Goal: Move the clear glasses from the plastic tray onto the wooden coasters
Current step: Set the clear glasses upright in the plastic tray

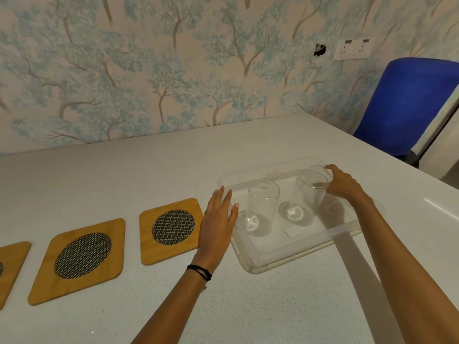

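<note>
A clear plastic tray (250, 256) lies on the white table, right of centre. Three clear glasses stand in it: a left glass (262, 209), a middle glass (301, 202), and a right glass (320, 168) partly hidden behind the middle one. My right hand (346, 184) is closed around the upper part of the right glass. My left hand (218, 219) lies flat with fingers apart against the tray's left edge, holding nothing. Wooden coasters with dark mesh centres sit in a row to the left: the nearest coaster (149, 249), a middle coaster (42, 281), and a far-left coaster (12, 254) cut by the frame.
A blue chair (407, 105) stands past the table's right edge (442, 207). A papered wall with a socket (354, 48) runs along the table's far side. Bare tabletop (139, 170) stretches behind the coasters and in front of the tray.
</note>
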Demonstrator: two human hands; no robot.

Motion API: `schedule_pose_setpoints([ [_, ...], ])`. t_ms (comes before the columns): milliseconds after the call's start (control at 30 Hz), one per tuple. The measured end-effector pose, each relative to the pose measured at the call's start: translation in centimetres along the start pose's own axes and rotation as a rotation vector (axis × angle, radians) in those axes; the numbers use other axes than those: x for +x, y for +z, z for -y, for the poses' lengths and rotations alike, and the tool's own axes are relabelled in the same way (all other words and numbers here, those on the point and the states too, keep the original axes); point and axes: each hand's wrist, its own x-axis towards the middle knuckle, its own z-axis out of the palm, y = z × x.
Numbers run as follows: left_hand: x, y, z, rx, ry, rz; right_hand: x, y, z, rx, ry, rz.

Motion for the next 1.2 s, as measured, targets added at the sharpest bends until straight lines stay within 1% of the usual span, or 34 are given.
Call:
schedule_pose_setpoints([
  [100, 0.0, 0.1, 0.0, -0.006, 0.0, -0.005, -1.2, -0.3, -1.0, 0.225, 0.014, -0.129],
  [200, 0.1, 0.2, 0.1, -0.004, -0.003, -0.006, -2.6, -0.3, -1.4, 0.38, -0.013, -0.25],
  [300, 0.0, 0.3, 0.2, -0.002, -0.005, -0.011, -3.8, -0.2, -1.5, 0.48, -0.041, -0.34],
  [467, 0.1, 0.4, 0.3, -0.022, -0.004, -0.013, -5.0, 0.2, -1.8, 0.573, -0.077, -0.435],
  [933, -0.3, 0.2, 0.0, -0.081, -0.016, 0.001, -5.4, 1.5, -2.7, 0.552, -0.188, -0.46],
  [1200, -0.3, 0.3, 0.1, -0.094, -0.028, 0.004, -5.4, 1.8, -2.7, 0.495, -0.208, -0.468],
])
